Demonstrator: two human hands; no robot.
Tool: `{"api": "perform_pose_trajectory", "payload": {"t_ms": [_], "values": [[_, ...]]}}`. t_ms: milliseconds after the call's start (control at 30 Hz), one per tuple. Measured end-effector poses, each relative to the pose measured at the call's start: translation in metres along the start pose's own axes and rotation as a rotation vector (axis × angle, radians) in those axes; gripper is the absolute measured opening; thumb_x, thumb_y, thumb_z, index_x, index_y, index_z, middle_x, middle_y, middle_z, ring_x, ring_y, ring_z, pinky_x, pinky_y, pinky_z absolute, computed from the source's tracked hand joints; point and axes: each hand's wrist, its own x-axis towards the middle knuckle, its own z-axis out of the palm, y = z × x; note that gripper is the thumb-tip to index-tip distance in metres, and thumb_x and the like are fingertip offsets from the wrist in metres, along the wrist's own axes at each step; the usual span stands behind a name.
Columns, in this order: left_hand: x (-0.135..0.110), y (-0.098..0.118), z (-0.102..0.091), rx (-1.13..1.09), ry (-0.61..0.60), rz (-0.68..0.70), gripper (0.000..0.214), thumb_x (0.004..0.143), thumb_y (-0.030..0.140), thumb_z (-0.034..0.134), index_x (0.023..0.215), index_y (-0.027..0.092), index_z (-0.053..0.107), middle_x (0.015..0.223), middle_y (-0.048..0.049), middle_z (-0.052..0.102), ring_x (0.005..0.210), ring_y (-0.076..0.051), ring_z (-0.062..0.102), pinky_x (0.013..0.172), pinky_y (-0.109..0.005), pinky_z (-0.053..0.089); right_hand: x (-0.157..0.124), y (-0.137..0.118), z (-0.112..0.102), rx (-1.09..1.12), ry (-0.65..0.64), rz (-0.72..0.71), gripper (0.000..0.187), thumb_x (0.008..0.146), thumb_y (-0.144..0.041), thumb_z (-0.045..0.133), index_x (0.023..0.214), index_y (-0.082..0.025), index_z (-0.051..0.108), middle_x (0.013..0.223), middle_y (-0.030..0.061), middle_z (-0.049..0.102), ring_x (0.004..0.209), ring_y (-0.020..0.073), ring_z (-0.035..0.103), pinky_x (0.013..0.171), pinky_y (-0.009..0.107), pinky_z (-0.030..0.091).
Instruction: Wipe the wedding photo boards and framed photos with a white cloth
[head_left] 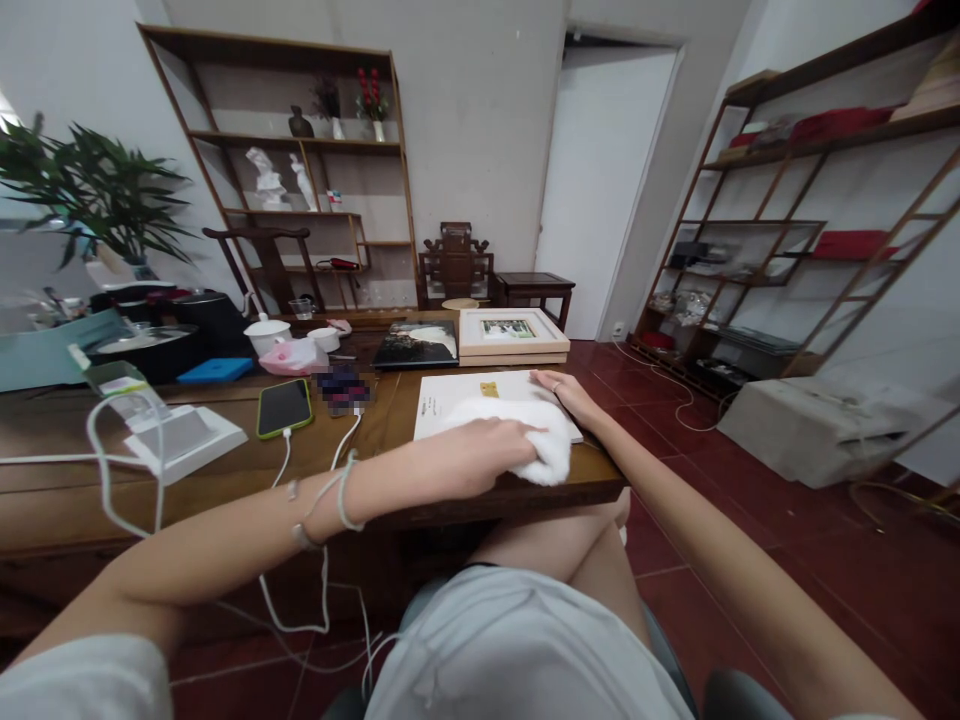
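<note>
A white book or album [459, 395] with a small gold mark lies flat near the front right corner of the dark wooden desk [225, 480]. My left hand [499, 445] presses a white cloth [551, 450] onto the book's near right part. Flat on the book's far right edge rests my right hand [561, 392], fingers spread, a ring on one finger.
A phone in a green case [284, 407] lies on the desk with a white cable. Behind the book sit a dark photo book [418, 343] and stacked framed pictures [510, 335]. Teaware, a pink tissue pack and a plant stand at the left. Shelves line both walls.
</note>
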Motion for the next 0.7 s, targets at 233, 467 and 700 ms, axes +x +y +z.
{"api": "perform_pose_trajectory", "payload": {"t_ms": [233,467,700], "values": [[-0.019,-0.063,0.006,0.047,-0.054,-0.357,0.03,0.087,0.006,0.038,0.102,0.017,0.061,0.134,-0.0131,0.051,0.116,-0.025,0.054,0.095,-0.04,0.042,-0.001,0.001,-0.001,-0.085,-0.011,-0.014,0.028,0.091,-0.033,0.055,0.114,-0.018,0.057,0.12,0.0084,0.056,0.101,0.0219,0.058,0.085,0.044,0.049],[-0.012,-0.091,0.035,-0.016,-0.17,-0.399,0.041,0.094,0.046,0.035,0.122,0.025,0.057,0.147,-0.0106,0.038,0.139,-0.034,0.024,0.101,-0.058,0.03,-0.001,0.001,-0.002,-0.148,-0.016,-0.026,0.027,0.091,-0.033,0.055,0.114,-0.019,0.057,0.119,0.0083,0.057,0.1,0.0215,0.058,0.085,0.043,0.05],[-0.003,-0.122,0.04,0.029,-0.137,-0.406,0.045,0.096,0.041,0.03,0.125,0.017,0.055,0.146,-0.0146,0.04,0.137,-0.031,0.028,0.104,-0.049,0.03,-0.006,-0.001,0.0,-0.307,-0.033,-0.088,0.028,0.091,-0.033,0.055,0.114,-0.019,0.057,0.121,0.0085,0.056,0.103,0.0222,0.057,0.086,0.044,0.049]]}}
